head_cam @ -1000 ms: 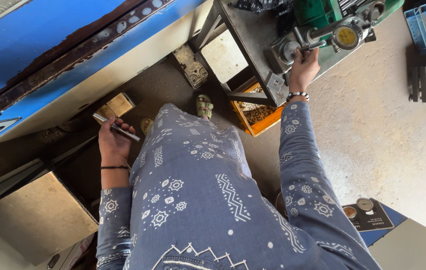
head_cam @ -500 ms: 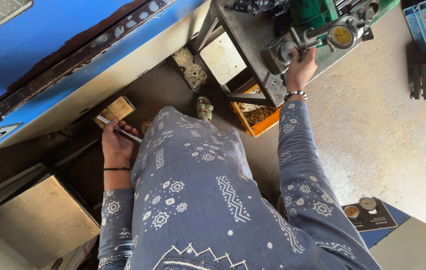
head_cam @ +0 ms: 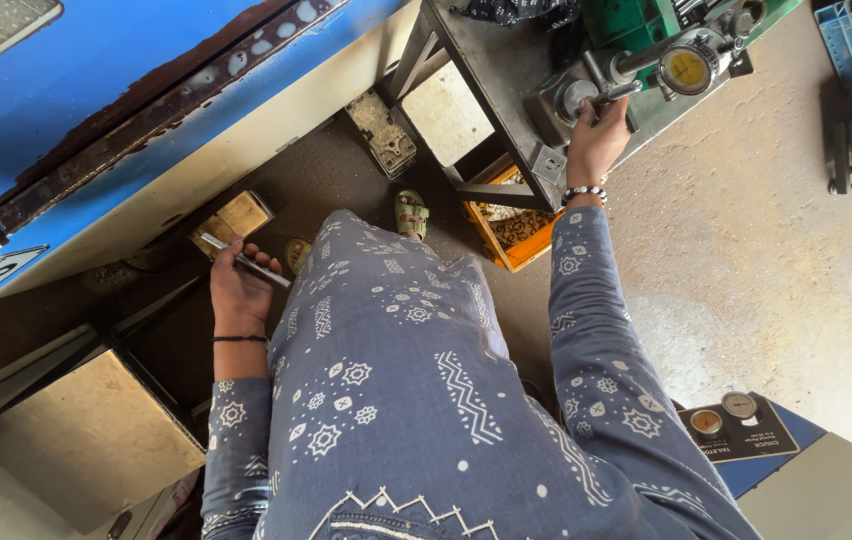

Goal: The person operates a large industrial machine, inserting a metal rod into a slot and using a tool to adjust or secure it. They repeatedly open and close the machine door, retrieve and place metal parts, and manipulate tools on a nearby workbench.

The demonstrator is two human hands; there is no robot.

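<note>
The metal rod (head_cam: 244, 261) lay across the fingers of your left hand (head_cam: 236, 290), down by your hip and above the dark floor (head_cam: 346, 190) beside the blue machine body (head_cam: 96, 110), with its bright end poking out past your thumb toward a small tan box (head_cam: 233, 217) near the machine's foot. You held it loosely curled, near its middle, and that looked like the right place: a thin steel bar of that kind was likely stiff, fairly light for its length and smooth enough to slide if your grip was slack or oily, so closing the fingers fully round the mid-part would have kept it from tipping or slipping. It did not look fragile; a drop would more likely have cost you the part under the bench than damaged it. Your right hand (head_cam: 594, 140) was stretched up to the grey tabletop (head_cam: 491, 70), closed round a short silver handle (head_cam: 614, 95) on the green fixture (head_cam: 636, 25), just below a round yellow-faced dial gauge (head_cam: 688, 68). That lever looked rigid and fixed, taking a firm wrap. An orange crate (head_cam: 506, 235) sat under the tabletop, just behind your sandalled foot (head_cam: 410, 212)
</note>
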